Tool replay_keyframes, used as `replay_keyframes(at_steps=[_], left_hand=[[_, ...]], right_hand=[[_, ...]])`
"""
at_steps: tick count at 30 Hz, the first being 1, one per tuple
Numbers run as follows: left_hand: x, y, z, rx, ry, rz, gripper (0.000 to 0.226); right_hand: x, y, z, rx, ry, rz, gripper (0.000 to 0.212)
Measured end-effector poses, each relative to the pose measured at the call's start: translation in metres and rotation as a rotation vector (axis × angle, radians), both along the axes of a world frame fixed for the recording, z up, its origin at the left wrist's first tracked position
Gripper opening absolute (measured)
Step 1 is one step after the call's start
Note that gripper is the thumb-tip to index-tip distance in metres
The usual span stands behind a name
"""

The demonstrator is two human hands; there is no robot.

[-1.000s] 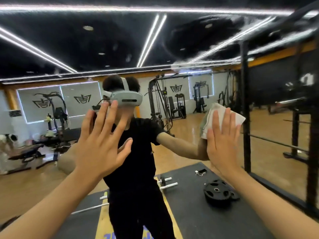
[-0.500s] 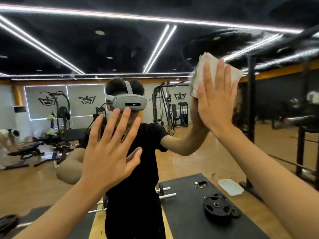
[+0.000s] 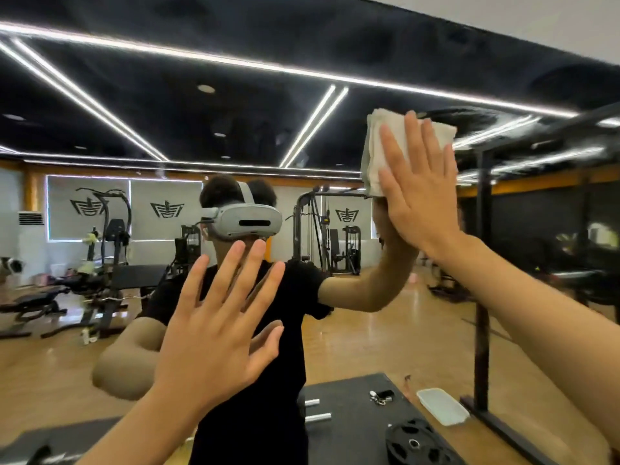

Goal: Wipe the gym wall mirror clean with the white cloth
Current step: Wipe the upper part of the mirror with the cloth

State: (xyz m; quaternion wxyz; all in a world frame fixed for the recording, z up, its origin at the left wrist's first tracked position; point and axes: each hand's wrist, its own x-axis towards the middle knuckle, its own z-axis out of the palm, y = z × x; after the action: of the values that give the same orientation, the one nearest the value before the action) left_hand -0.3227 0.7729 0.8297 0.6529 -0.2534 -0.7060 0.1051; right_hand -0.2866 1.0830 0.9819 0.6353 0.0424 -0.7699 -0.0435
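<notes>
High on the mirror (image 3: 235,112), upper right, I see the cloth (image 3: 377,152): white, thickly folded, slightly grey. Right hand (image 3: 419,196) presses it flat against the mirror, fingers straight. Left hand (image 3: 218,337) lower, palm forward, fingers spread, holding nothing.

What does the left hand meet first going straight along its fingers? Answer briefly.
Nothing, as far as shown: the left hand points up the mirror over bare glass, passing left of the white cloth under the right hand. Its gap to the glass is unclear.
</notes>
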Motion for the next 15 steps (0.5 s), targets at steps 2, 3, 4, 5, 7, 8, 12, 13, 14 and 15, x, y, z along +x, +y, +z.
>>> replay_keyframes(at_steps=[2, 3, 4, 5, 7, 8, 12, 13, 14, 15], left_hand=[[0.0, 0.0, 0.0, 0.004, -0.01, -0.009, 0.077], [-0.001, 0.0, 0.0, 0.006, -0.017, -0.014, 0.077], [-0.001, 0.0, 0.0, 0.008, -0.021, -0.016, 0.077], [-0.001, -0.001, -0.001, 0.009, -0.023, -0.016, 0.077], [-0.001, -0.002, 0.0, 0.005, -0.029, -0.013, 0.077], [-0.001, -0.002, 0.0, 0.003, -0.032, -0.013, 0.077], [0.001, -0.001, -0.001, 0.011, -0.034, -0.01, 0.076], [0.001, -0.001, -0.001, 0.013, -0.034, -0.013, 0.076], [0.001, -0.001, -0.001, 0.014, -0.036, -0.017, 0.076], [0.001, -0.001, -0.001, 0.014, -0.038, -0.021, 0.076]], right_hand=[[-0.003, -0.017, 0.022, -0.033, 0.04, -0.022, 0.062], [-0.004, -0.023, 0.018, -0.041, 0.05, -0.023, 0.062], [-0.005, -0.029, 0.004, -0.04, 0.048, -0.014, 0.061], [-0.005, -0.034, -0.018, -0.026, 0.039, 0.002, 0.06], [-0.001, -0.038, -0.075, 0.056, -0.008, 0.016, 0.059], [0.002, -0.033, -0.105, 0.116, -0.05, 0.017, 0.059], [0.021, 0.019, -0.15, 0.38, -0.204, -0.069, 0.059], [0.022, 0.028, -0.138, 0.402, -0.215, -0.084, 0.059], [0.021, 0.032, -0.118, 0.371, -0.2, -0.08, 0.059], [0.02, 0.032, -0.094, 0.285, -0.168, -0.07, 0.06]])
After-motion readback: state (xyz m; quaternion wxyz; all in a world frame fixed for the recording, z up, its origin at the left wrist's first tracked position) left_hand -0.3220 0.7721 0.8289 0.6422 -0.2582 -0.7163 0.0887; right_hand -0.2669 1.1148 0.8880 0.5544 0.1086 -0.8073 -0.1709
